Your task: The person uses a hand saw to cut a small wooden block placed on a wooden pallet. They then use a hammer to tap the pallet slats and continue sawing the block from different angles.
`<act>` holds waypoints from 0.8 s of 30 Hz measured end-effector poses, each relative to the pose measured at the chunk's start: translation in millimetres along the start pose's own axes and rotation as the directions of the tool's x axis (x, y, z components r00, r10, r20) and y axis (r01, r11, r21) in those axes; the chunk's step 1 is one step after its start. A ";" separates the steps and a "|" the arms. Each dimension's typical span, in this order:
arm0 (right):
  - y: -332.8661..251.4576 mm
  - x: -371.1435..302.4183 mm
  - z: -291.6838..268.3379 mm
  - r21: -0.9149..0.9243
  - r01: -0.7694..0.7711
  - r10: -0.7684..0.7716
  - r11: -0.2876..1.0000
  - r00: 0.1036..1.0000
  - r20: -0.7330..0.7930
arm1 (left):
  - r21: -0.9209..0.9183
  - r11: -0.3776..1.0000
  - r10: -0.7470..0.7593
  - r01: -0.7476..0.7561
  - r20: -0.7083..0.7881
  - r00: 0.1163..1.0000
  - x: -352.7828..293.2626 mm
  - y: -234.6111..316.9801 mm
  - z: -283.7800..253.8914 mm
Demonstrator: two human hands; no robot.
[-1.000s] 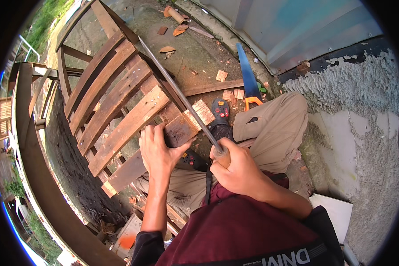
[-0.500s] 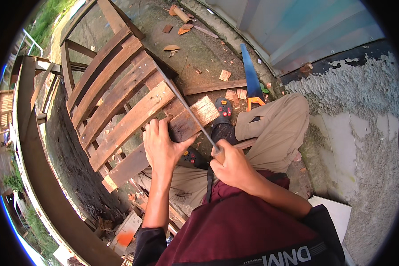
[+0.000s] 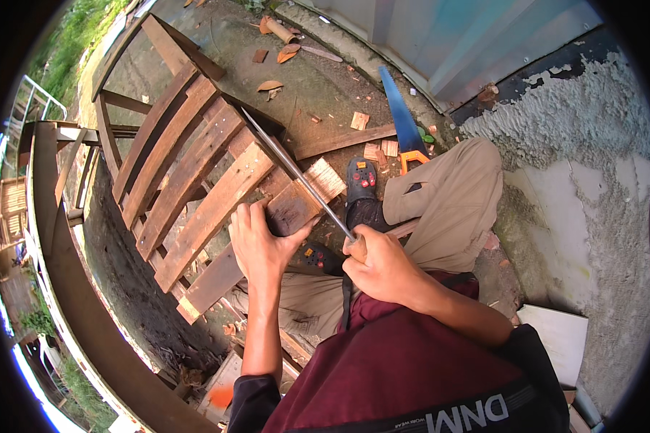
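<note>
My right hand (image 3: 384,265) is closed round the wooden handle of a machete (image 3: 301,177), whose long narrow blade slants away to the upper left. The blade crosses over the end of a dark wooden slat (image 3: 220,281), beside a pale, freshly cut patch of bare wood (image 3: 325,179). My left hand (image 3: 256,242) grips this slat near that end, thumb on the near side and fingers on the far side. Whether the blade touches the wood, I cannot tell. The slat belongs to a slatted wooden frame (image 3: 195,177) in front of me.
A blue handsaw (image 3: 404,119) with an orange handle lies beyond my bent knee, past a loose wooden strip (image 3: 350,141). Wood chips (image 3: 360,120) and dry leaves (image 3: 270,85) litter the ground. A rough wall (image 3: 578,187) stands at right, and a long brown board (image 3: 87,310) at left.
The machete blade has turned, showing more of its flat side, and its tip has shifted slightly left. My left hand keeps its hold on the slat. The whole view has shifted a little.
</note>
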State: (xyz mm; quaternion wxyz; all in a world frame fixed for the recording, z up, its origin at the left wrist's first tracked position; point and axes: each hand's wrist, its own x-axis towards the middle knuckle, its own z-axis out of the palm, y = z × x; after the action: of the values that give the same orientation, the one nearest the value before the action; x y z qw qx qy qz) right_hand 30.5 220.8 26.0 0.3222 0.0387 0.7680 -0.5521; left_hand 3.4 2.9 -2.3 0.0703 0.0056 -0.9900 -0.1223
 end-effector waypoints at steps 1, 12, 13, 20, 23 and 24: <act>-11.2 -4.9 -3.7 0.072 0.060 -0.056 0.996 0.997 -0.055 | -0.002 1.000 -0.007 0.007 0.010 1.000 1.1 -0.2 -0.1; -6.0 -0.8 -1.3 0.140 0.260 -0.225 0.955 0.948 -0.227 | -0.002 1.000 -0.005 0.005 -0.005 1.000 4.1 3.0 1.1; -16.1 -4.0 -2.3 0.206 0.321 -0.261 0.925 0.926 -0.271 | -0.002 1.000 0.003 -0.003 -0.005 1.000 4.8 2.9 1.1; 20.0 5.8 11.0 0.088 0.127 -0.118 0.988 0.988 -0.096 | 0.001 1.000 0.014 -0.014 -0.036 0.999 3.9 4.1 1.6; -21.5 -5.8 -4.4 0.201 0.299 -0.246 0.933 0.936 -0.253 | 0.003 1.000 -0.011 0.011 -0.010 1.000 2.7 2.8 1.2; -14.4 -5.6 0.5 0.157 0.252 -0.214 0.955 0.950 -0.228 | 0.005 1.000 0.002 -0.002 -0.008 1.000 0.8 2.2 1.0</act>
State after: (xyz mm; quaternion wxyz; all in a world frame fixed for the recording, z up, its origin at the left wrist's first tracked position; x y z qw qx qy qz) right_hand 29.2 216.4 40.8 0.1671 0.0349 0.7424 -0.6479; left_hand 2.4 5.2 -2.7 0.0745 0.0051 -0.9900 -0.1196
